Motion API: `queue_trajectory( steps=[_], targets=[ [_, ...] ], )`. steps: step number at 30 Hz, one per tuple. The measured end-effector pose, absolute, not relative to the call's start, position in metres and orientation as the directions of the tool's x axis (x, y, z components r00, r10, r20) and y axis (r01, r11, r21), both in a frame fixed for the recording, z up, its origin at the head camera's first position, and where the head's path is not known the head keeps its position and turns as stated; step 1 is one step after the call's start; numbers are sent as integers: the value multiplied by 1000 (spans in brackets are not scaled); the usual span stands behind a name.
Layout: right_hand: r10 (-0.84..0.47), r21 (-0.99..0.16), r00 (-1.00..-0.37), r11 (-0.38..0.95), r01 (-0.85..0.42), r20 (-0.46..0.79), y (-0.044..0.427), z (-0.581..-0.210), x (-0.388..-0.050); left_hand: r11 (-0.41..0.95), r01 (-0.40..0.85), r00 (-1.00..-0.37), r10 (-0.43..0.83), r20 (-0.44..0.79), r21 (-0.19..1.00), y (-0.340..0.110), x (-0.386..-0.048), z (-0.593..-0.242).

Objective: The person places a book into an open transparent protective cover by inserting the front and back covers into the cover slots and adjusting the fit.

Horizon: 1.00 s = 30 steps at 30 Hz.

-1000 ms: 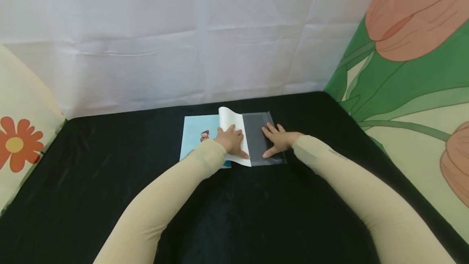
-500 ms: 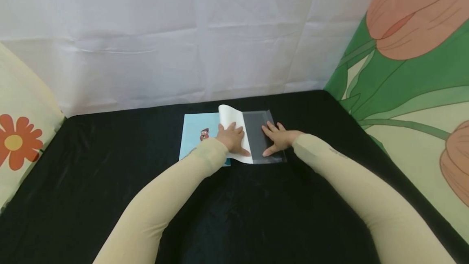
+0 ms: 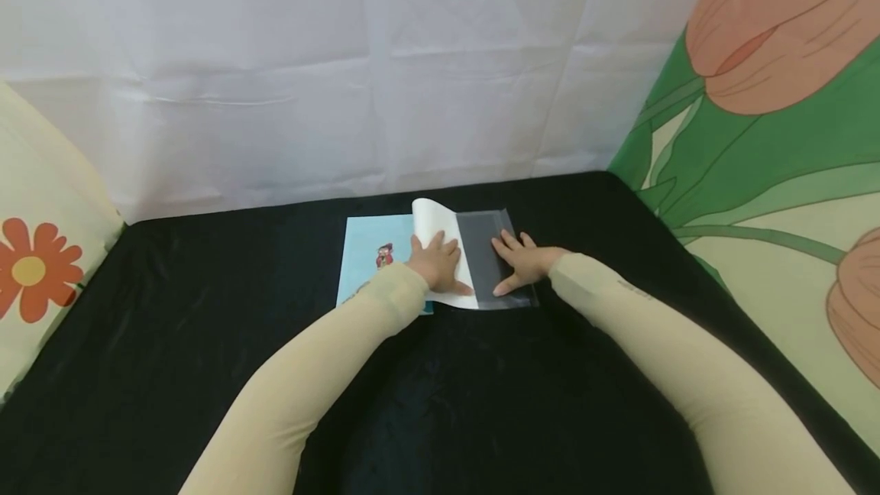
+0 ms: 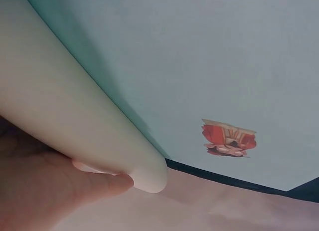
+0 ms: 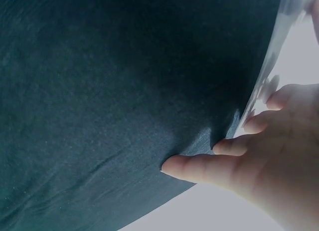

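A light blue book (image 3: 364, 239) with a small printed figure lies on the black cloth. Its white sheet (image 3: 431, 216) curls over toward the right and overlaps a clear plastic book cover (image 3: 481, 231). My left hand (image 3: 435, 262) rests on the white sheet with fingers spread. In the left wrist view, the left hand (image 4: 75, 193) lies against the rolled fold (image 4: 75, 96) above the blue cover (image 4: 199, 66). My right hand (image 3: 525, 260) presses the plastic near its right edge, fingers spread. The right wrist view shows the right hand (image 5: 269, 153) beside the shiny plastic edge (image 5: 274, 56).
Black cloth (image 3: 440, 403) covers the table around the book. A white curtain (image 3: 275, 82) hangs behind the far edge. Floral fabric (image 3: 777, 143) stands along the right side, and more flowered fabric (image 3: 51, 250) at the left.
My left hand and the white sheet's edge have shifted slightly to the right over the plastic. The right hand has stayed in place.
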State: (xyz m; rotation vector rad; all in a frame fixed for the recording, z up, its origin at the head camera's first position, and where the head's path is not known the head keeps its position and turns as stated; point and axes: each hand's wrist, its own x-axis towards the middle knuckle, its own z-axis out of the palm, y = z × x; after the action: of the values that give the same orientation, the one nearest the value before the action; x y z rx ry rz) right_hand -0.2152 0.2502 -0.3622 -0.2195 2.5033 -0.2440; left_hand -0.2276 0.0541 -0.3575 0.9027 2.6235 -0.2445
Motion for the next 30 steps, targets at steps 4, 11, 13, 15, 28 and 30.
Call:
queue_trajectory(
  steps=[4,11,13,15,28,30],
  targets=[
    [-214,-226,-800,969,-100,-561,251,-364,-215,776,628,-729,563,-389,-54,54,-227,-358],
    [-210,-224,-802,970,-98,-560,250,-365,-215,779,624,-729,554,-402,-57,54,-228,-357],
    [-207,-218,-803,971,-99,-558,251,-365,-215,780,625,-723,557,-408,-43,54,-228,-357],
    [-206,-215,-804,971,-100,-557,251,-366,-216,781,624,-719,560,-412,-28,55,-228,-357],
    [-223,-218,-809,969,-120,-544,250,-363,-216,773,634,-720,573,-392,-33,57,-227,-358],
    [-219,-219,-808,969,-115,-546,250,-364,-215,772,635,-719,575,-391,-33,58,-227,-358]
  ],
)
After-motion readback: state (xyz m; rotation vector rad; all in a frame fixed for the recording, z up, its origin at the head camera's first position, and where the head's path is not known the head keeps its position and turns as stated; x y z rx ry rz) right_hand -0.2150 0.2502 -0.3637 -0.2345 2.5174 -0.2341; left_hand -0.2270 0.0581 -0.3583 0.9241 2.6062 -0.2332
